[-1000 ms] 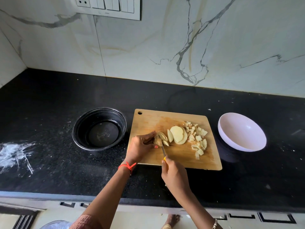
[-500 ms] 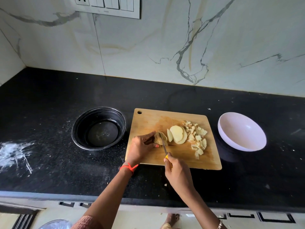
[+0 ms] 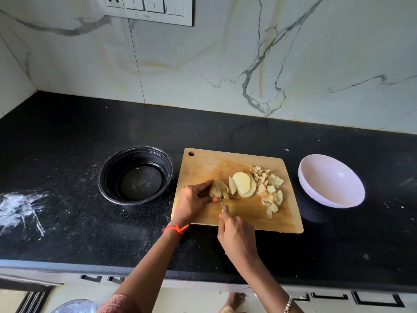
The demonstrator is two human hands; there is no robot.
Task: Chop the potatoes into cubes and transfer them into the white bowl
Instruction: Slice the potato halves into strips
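Wooden board [image 3: 203, 168] holds perhaps three loose slices [image 3: 242, 184]; left hand [image 3: 191, 204] grips one potato [image 3: 217, 190], right hand [image 3: 237, 236] clasps one knife [image 3: 221, 203], handle mostly hidden

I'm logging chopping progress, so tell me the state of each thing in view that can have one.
Round white bowl: upright, empty.
Round black bowl: upright, no potato inside.
Pale potato cubes: heaped on the rectangular wooden cutting board, not transferred.
Round pale potato slices: cut, not cubed.
Pale potato chunk: partly sliced, gripped by the left hand.
Small knife: blade across that chunk, held by the right hand.
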